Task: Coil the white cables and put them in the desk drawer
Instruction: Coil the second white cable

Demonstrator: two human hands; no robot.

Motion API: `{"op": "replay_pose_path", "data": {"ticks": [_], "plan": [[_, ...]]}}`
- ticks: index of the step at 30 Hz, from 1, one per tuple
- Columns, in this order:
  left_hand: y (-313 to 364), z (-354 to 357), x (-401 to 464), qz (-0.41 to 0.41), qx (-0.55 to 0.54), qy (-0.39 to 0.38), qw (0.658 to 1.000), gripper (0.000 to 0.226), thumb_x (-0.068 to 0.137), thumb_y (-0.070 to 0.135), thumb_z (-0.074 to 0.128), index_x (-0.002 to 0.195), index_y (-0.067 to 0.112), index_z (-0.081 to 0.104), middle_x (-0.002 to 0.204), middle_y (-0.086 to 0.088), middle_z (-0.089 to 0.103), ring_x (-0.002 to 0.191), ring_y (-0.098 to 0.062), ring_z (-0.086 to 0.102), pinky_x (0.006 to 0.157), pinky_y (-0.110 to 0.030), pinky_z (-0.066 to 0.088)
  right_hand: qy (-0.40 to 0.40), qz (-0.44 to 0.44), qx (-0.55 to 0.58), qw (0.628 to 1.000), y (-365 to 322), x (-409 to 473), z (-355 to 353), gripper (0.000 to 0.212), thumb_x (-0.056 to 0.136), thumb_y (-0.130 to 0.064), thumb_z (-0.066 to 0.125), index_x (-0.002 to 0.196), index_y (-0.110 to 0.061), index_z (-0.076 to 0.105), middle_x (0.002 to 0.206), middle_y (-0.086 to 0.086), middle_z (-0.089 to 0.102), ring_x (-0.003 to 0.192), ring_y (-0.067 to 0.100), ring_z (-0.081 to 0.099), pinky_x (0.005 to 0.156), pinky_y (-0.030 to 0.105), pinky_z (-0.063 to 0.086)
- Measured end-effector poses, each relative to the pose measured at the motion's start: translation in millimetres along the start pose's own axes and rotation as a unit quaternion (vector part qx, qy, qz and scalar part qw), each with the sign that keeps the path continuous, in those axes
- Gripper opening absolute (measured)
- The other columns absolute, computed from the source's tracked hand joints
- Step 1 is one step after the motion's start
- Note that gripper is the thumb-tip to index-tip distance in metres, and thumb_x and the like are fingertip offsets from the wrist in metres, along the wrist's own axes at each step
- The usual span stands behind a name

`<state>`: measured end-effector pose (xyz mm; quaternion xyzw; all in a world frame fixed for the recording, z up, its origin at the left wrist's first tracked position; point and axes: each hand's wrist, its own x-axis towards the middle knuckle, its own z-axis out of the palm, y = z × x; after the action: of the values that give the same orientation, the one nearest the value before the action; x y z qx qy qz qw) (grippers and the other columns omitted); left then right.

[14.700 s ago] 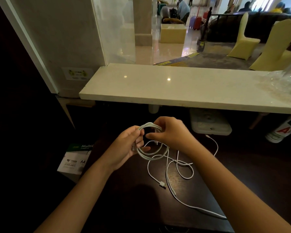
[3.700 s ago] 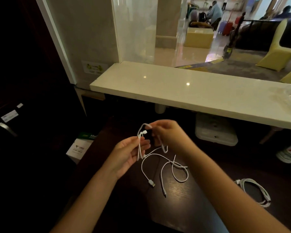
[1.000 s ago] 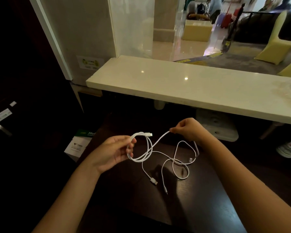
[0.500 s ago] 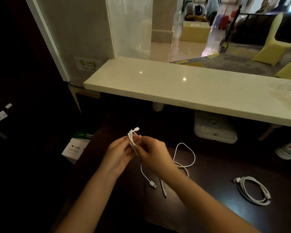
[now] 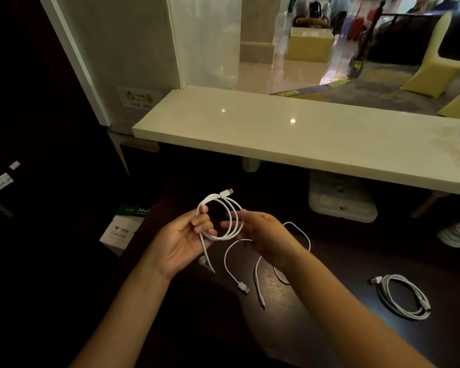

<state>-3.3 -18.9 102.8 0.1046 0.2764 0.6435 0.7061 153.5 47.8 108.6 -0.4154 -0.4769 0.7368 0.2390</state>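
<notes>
From the head camera, we are looking down at a dark wooden desk (image 5: pixel 316 328) with a pale stone counter (image 5: pixel 303 136) running across above it.

Our left hand (image 5: pixel 182 241) is gripping a white cable (image 5: pixel 225 219) above the desk, fingers curled round one side of a loop that is standing up in front of us in a couple of turns. One plug end is poking out at the top of the loop, and a short stretch is hanging down past the palm.

Our right hand (image 5: pixel 260 233) is sitting just beside the loop on its other side, the fingers reaching toward the turns; they are blurred, so we cannot tell whether they are pinching the cable or only touching it. The loose length of the cable is trailing down from the hands and lying on the desk in slack curves, with two plug ends resting on the wood between our forearms.

A second cable, the coiled cable (image 5: pixel 402 297), is lying flat on the desk well apart to the right.

A box of paper (image 5: pixel 122 227) is sitting low beside the desk's left edge, and a white device (image 5: pixel 340 200) is sitting under the counter.
</notes>
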Motion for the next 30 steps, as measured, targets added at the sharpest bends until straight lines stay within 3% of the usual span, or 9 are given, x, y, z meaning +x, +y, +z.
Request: {"op": "replay_pose_path", "data": {"ticks": [3,5,7,9,12,22,25,27,30], "plan": [[-2.2,-5.1,1.5,-0.004,-0.012,-0.009,1.0,0.037,0.045,0.009,0.089,0.074,0.007,0.066,0.054,0.004,0.045,0.045,-0.006,0.046,0.057,-0.024,0.053,-0.052,0.05,0.122,0.99,-6.8,1.4,-6.4,0.018,0.089,-0.015,0.052,0.083,-0.011,0.068,0.068,-0.002,0.071,0.048,0.003,0.045,0.05,0.015,0.034],[-4.0,-1.1,0.7,0.004,-0.014,-0.003,1.0,0.031,0.051,0.01,0.085,0.076,0.006,0.067,0.054,0.004,0.047,0.046,-0.006,0.048,0.059,-0.024,0.054,-0.071,0.093,0.211,0.971,-7.8,1.9,-9.3,0.014,0.084,-0.017,0.055,0.084,-0.008,0.066,0.063,-0.002,0.068,0.041,0.003,0.046,0.042,0.01,0.036],[-5.7,4.9,1.7,0.017,-0.007,0.03,0.999,0.013,0.071,0.013,0.066,0.082,0.007,0.061,0.053,0.005,0.047,0.045,-0.004,0.048,0.06,-0.022,0.055,-0.077,0.1,0.26,0.957,-8.6,2.9,-12.2,0.017,0.078,-0.017,0.057,0.085,-0.004,0.065,0.061,0.0,0.067,0.04,0.003,0.048,0.04,0.008,0.038],[-8.7,7.5,2.9,0.031,0.004,0.044,0.999,0.012,0.078,0.017,0.048,0.084,0.008,0.055,0.052,0.006,0.047,0.045,-0.003,0.048,0.062,-0.021,0.056,-0.057,0.096,0.265,0.958,-8.9,4.4,-14.2,0.019,0.084,-0.012,0.054,0.077,-0.002,0.069,0.057,0.0,0.065,0.038,0.002,0.049,0.039,0.007,0.039],[-13.1,11.2,3.0,0.041,0.021,0.033,0.998,0.014,0.084,0.019,0.043,0.081,0.01,0.054,0.052,0.007,0.048,0.048,-0.004,0.052,0.07,-0.023,0.057,-0.03,0.092,0.269,0.958,-12.5,5.0,-17.6,0.03,0.089,-0.008,0.051,0.066,-0.002,0.07,0.051,0.0,0.061,0.036,0.002,0.048,0.038,0.008,0.039],[-18.8,19.9,9.0,0.044,0.01,0.035,0.998,0.053,0.098,0.026,0.026,0.053,0.018,0.052,0.041,0.008,0.033,0.037,-0.005,0.033,0.061,-0.019,0.048,-0.051,0.062,0.183,0.98,-12.7,6.5,-23.8,0.016,0.091,-0.009,0.048,0.088,-0.006,0.064,0.05,-0.002,0.058,0.037,0.002,0.045,0.04,0.008,0.037],[-19.7,19.6,13.2,0.06,-0.02,0.06,0.996,0.044,0.099,0.026,0.026,0.06,0.017,0.046,0.042,0.007,0.033,0.036,-0.005,0.032,0.067,-0.021,0.038,-0.049,0.027,0.16,0.986,-8.8,10.0,-23.2,0.023,0.094,-0.019,0.043,0.093,-0.008,0.063,0.061,-0.002,0.067,0.047,0.004,0.053,0.048,0.012,0.044],[-17.2,17.4,15.4,0.074,-0.035,0.077,0.994,0.043,0.099,0.026,0.027,0.061,0.017,0.044,0.041,0.007,0.033,0.035,-0.005,0.033,0.065,-0.019,0.041,-0.057,0.026,0.132,0.989,-0.2,9.0,-22.0,0.036,0.097,-0.031,0.032,0.098,-0.012,0.063,0.082,0.002,0.071,0.066,0.01,0.063,0.068,0.022,0.05],[-10.8,13.5,16.8,0.088,-0.055,0.079,0.991,0.041,0.099,0.025,0.026,0.062,0.017,0.043,0.04,0.006,0.034,0.034,-0.004,0.034,0.06,-0.017,0.046,-0.134,0.003,-0.081,0.988,20.5,-9.1,-13.9,0.036,0.098,-0.029,0.03,0.103,-0.015,0.063,0.103,0.007,0.067,0.088,0.012,0.063,0.092,0.028,0.042]]}}
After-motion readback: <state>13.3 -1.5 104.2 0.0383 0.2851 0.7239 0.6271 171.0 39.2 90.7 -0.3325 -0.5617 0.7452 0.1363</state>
